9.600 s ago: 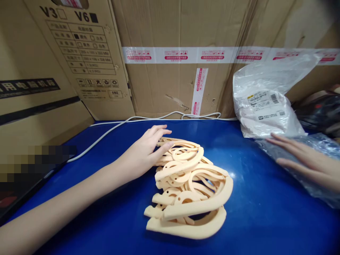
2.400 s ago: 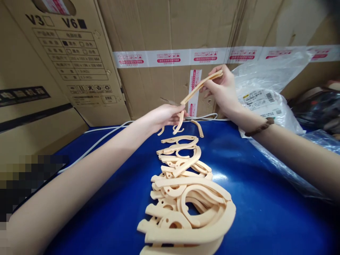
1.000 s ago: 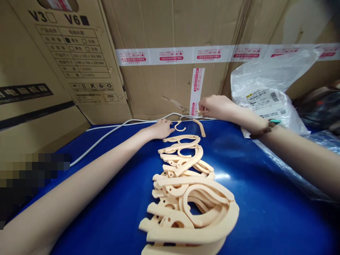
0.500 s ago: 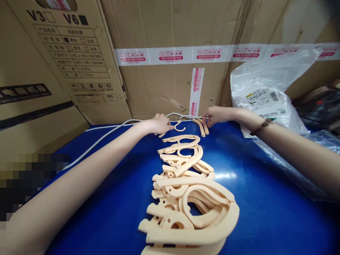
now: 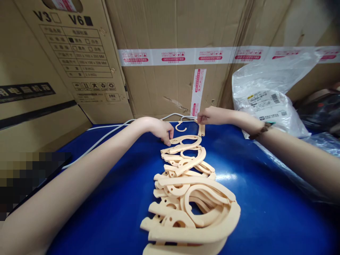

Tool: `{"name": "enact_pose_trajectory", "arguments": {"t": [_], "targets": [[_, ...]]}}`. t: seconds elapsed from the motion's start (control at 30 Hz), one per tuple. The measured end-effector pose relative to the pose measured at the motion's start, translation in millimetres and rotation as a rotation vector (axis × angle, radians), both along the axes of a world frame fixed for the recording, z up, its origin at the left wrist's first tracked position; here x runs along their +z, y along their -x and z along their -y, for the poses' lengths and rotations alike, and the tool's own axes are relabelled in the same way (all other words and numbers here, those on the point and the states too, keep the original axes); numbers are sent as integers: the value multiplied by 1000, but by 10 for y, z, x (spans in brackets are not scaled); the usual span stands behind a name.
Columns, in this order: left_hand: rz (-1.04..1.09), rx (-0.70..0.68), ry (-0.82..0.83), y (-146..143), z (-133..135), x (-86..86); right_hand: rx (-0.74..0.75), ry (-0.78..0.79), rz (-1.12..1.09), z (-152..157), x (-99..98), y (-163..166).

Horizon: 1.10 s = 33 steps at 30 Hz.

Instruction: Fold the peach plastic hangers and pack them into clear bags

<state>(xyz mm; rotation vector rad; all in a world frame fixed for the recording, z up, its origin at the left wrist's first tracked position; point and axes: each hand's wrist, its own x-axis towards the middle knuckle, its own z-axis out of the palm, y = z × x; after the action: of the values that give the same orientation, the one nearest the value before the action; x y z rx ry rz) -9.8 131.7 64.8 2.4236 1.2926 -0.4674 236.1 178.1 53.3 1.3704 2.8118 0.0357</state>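
Observation:
A long row of overlapping cream foam pieces [image 5: 186, 184], curved like horseshoes, runs down the middle of the blue table [image 5: 111, 198]. My left hand [image 5: 159, 129] curls its fingers down onto the far end of that row, pinching the topmost piece. My right hand [image 5: 211, 115] is closed in a pinch on thin cream strips [image 5: 201, 129] lying at the table's back edge. A small cream hook-shaped offcut [image 5: 181, 127] lies between the two hands. A bead bracelet [image 5: 260, 130] sits on my right wrist.
Cardboard boxes [image 5: 170, 53] wall off the back and left. A white cable [image 5: 106, 136] runs along the back edge. A white plastic bag with a label [image 5: 265, 102] and clear bubble wrap [image 5: 318, 141] lie at the right. A dark object [image 5: 23, 177] sits at the left edge.
Earlier both hands held one foam piece up and pulled it apart. Since then they dropped to the table's back edge; my left hand has now moved onto the row's far end.

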Motion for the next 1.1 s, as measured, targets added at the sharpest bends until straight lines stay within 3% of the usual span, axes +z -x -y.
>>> {"name": "enact_pose_trajectory", "arguments": {"t": [0.13,0.3,0.4,0.5,0.77,0.9,1.1], "targets": [[83,28,24,41,-41,-4,22,-34,-17,93,13,94],[346,128,13,42,-24,10,148,241,-281,262,55,258],[543,219,-41,19,-41,-27,199,291,-324,322,55,325],[716,295,-115,-27,-81,-68,195,230,-356,328,22,351],[1109,434,-311,-134,-120,24,36,-287,-492,262,-35,327],[1256,439,-307,-146,-103,69,71,-234,-612,284,5,333],[1276,399,-298,-175,-78,65,27,-182,-736,311,45,364]]}}
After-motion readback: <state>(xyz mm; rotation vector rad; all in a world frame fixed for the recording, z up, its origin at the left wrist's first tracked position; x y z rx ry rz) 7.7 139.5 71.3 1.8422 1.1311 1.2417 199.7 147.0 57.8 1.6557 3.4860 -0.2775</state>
